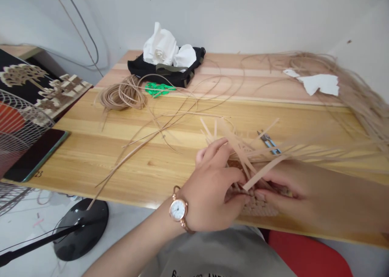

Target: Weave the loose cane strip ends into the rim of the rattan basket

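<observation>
A partly woven piece of flat tan strips lies at the table's front edge, with loose strip ends sticking up and out to the right. My left hand, wearing a watch on its wrist, is closed around the left side of the weave. Its thumb and forefinger press near one upright strip. Blurred by motion, my right hand grips the right side of the weave, its thumb close to my left thumb. Much of the woven piece is hidden beneath both hands.
Blue-handled snips lie just beyond the weave. A coil of tan strand, green netting and a black bag with white tissue sit farther back. A phone rests left; loose strands heap at right.
</observation>
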{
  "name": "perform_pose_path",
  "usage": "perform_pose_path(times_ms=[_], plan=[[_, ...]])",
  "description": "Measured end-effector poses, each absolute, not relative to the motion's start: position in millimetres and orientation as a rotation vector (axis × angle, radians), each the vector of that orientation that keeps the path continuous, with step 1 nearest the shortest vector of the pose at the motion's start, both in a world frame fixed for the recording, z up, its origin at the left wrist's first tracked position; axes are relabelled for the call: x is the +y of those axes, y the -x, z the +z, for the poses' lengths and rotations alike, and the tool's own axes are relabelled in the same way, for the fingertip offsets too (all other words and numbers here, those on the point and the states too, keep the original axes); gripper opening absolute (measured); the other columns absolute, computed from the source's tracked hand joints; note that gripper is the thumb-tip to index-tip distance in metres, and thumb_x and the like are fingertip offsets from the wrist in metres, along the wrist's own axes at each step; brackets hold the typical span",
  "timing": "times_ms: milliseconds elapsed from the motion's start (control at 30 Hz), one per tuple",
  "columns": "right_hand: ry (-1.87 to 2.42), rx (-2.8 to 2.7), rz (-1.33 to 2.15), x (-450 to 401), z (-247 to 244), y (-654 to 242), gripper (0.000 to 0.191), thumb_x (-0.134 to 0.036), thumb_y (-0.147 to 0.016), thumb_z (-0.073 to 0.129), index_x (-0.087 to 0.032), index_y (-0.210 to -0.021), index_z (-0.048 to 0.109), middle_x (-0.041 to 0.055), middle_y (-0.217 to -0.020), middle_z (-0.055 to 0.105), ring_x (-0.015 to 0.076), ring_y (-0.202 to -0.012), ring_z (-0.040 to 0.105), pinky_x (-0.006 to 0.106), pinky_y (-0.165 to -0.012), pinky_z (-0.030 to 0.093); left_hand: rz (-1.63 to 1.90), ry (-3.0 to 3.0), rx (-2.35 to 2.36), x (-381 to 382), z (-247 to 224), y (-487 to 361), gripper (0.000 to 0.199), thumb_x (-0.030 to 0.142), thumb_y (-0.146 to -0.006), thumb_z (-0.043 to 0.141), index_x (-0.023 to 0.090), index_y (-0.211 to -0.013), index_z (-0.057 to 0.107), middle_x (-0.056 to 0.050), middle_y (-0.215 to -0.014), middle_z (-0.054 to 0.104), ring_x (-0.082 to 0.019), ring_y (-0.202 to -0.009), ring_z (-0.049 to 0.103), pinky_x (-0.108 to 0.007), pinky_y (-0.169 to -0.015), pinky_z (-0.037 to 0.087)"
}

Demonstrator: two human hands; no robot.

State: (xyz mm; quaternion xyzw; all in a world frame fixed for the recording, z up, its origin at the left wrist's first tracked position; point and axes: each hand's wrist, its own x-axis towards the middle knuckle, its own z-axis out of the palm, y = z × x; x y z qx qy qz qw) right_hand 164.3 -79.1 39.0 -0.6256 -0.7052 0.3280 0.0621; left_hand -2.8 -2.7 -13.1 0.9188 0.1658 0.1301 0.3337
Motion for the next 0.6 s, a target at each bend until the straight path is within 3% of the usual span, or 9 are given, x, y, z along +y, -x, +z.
perform_pose_path(times_ms=[167,367,600], plan=[[1.817,-2.122,1.093,-77,44,-158,0.012,-0.013,-0.080,0.049,-0.021,-0.079,0.057,-0.0037,-0.062,0.049,0.0114,-0.056,0.042,0.023,-0.054,0.034,0.363,-2.409,0.452,-4,-13,0,0.013,0.024,-0.067,0.061,0.021,-0.078,0.067,-0.006,-0.125,0.045,-0.027,-0.129,0.023,-0.044,-0.105,0.021],[1.977,-2.094,0.797,-77,23,-148,0.009,-0.014,-0.068,0.050,-0.018,-0.060,0.047,-0.0016,-0.060,0.052,0.0125,-0.055,0.044,0.025,-0.050,0.031,0.454,-2.373,0.460,-5,-15,-2,0.014,0.017,-0.062,0.059,0.021,-0.073,0.066,-0.004,-0.124,0.047,-0.025,-0.125,0.031,-0.040,-0.108,0.018],[1.982,-2.074,0.647,-82,18,-142,0.010,-0.014,-0.066,0.048,-0.019,-0.069,0.056,0.0043,-0.075,0.063,0.0203,-0.071,0.057,0.031,-0.068,0.042,0.529,-2.348,0.379,-3,-15,-3,0.023,0.010,-0.059,0.057,0.022,-0.076,0.067,-0.002,-0.124,0.048,-0.022,-0.121,0.037,-0.039,-0.111,0.015]])
